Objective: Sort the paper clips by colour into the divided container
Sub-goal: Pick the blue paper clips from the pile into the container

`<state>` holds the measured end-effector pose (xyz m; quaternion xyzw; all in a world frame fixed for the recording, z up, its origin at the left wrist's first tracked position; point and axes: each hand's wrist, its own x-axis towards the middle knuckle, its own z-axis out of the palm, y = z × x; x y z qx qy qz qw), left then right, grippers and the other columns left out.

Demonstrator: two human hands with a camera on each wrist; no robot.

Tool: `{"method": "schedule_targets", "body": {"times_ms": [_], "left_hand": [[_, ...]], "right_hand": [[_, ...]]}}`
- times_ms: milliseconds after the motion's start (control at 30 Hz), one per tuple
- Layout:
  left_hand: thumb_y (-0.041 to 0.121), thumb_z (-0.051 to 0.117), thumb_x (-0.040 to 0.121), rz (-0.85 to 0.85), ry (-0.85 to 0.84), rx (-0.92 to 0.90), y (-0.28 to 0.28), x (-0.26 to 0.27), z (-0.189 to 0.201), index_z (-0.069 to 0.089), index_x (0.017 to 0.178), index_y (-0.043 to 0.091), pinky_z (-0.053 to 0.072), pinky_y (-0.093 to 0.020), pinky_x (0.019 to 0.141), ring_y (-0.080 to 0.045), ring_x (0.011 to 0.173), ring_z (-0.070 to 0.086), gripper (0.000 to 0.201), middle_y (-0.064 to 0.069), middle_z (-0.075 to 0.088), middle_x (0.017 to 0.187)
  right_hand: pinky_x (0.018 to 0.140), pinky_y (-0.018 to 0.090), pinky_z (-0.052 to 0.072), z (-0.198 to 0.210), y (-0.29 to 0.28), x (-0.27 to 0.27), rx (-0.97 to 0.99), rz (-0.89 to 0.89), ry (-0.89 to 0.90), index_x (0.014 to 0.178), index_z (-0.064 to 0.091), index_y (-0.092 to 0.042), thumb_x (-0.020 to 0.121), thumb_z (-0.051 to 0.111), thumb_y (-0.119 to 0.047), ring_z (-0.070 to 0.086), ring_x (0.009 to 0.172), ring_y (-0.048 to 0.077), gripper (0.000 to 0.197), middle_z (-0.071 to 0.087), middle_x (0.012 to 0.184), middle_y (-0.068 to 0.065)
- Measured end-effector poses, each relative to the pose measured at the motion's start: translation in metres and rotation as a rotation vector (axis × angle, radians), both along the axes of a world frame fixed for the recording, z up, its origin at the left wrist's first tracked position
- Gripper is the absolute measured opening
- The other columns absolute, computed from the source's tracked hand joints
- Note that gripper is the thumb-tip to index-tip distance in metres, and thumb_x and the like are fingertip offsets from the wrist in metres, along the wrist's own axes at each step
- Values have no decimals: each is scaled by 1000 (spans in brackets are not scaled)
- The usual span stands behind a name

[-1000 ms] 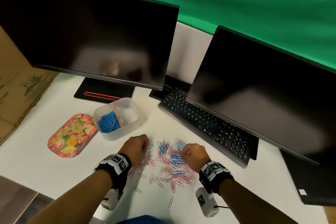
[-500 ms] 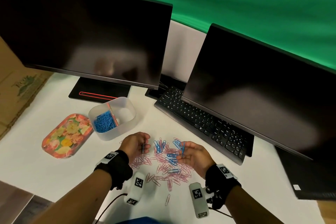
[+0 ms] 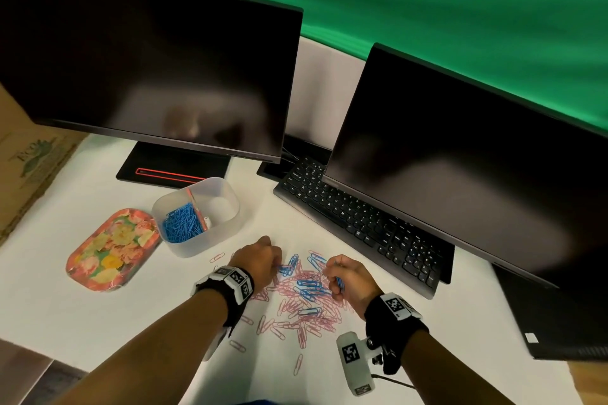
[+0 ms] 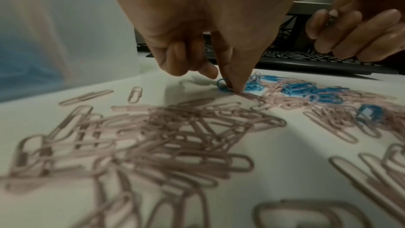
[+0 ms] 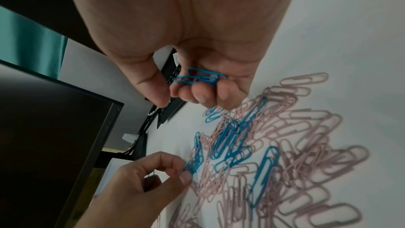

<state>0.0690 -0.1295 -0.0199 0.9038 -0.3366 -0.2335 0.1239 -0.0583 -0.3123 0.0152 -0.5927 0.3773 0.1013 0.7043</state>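
Observation:
A heap of pink and blue paper clips point(image 3: 304, 301) lies on the white table in front of me. My left hand point(image 3: 260, 260) is down at the heap's left edge, and its fingertips point(image 4: 235, 84) pinch a blue clip point(image 4: 222, 84) that lies on the table. My right hand point(image 3: 348, 279) hovers over the right side of the heap. Its curled fingers hold a few blue clips point(image 5: 199, 76). The translucent divided container point(image 3: 197, 246) stands to the far left. Blue clips point(image 3: 182, 223) fill its left compartment.
A floral tray point(image 3: 112, 246) lies left of the container. A black keyboard point(image 3: 355, 220) runs along the right behind the heap, under the right monitor point(image 3: 460, 174). The left monitor point(image 3: 148, 69) and its base point(image 3: 171, 171) stand behind the container. Cardboard point(image 3: 29, 168) borders the left.
My left hand has dropped from a raised, turned pose onto the heap and pinches a blue clip. My right hand has rolled knuckles up and still holds blue clips.

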Motion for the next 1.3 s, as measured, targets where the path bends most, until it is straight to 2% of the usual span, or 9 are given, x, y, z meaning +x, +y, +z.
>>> {"method": "schedule_targets", "body": {"times_ms": [200,433,733,933,1033,1100,1167,1233,1300], "left_hand": [[25,55,88,77,79,-37,12,3,-1,66,94,21,49,-30,80,-24,96,61,13,0,61,105],[20,63,83,395,281,-212,26,12,6,70,73,26,48,-21,70,-15,77,64,14,4,70,78],[22,62,85,445,257,-187,36,21,11,73,80,22,51,-25,77,-20,85,66,12,0,73,86],[15,62,87,503,424,-490,40,9,26,67,77,19,41,-25,75,-13,75,58,12,6,68,82],[12,59,87,630,602,-639,42,6,39,63,68,20,34,-26,57,-17,57,44,21,1,56,65],[13,54,82,717,768,-790,44,4,49,61,59,19,18,-25,50,-15,51,24,24,-10,44,63],[9,45,83,767,865,-909,45,3,60,55,59,16,12,-28,53,-15,51,16,27,-20,59,77],[4,37,86,819,907,-996,48,1,71,43,66,13,12,-31,54,-16,53,14,23,-23,69,94],[4,35,87,866,930,-1054,52,0,79,39,71,13,12,-32,55,-16,52,14,18,-23,70,94]], "right_hand": [[49,25,21,-13,2,-2,-76,64,73,76,57,-11,84,54,3,33,47,17,16,43,52,4],[48,24,25,-15,3,-4,-110,111,80,77,58,-12,85,56,-1,34,48,16,14,41,52,3],[48,24,25,-14,3,-7,-134,146,84,80,59,-10,87,54,-1,34,47,15,13,43,50,0],[46,24,26,-14,7,-7,-112,130,56,78,58,-10,90,57,-8,36,46,15,12,46,58,3],[46,23,26,-8,13,1,-125,147,39,78,58,-10,92,55,-8,36,46,14,14,47,57,2],[47,23,34,-7,19,9,-218,222,22,78,61,-14,92,57,-9,42,50,13,15,52,60,-2],[63,24,48,-7,28,21,-414,343,7,77,63,-21,88,63,-17,57,66,13,12,62,72,-5],[74,23,50,-3,39,35,-630,443,52,85,64,-22,85,64,-22,62,79,15,0,64,81,-6],[79,24,51,-2,50,50,-827,541,124,103,63,-19,85,65,-27,63,88,18,20,64,92,-1]]}}
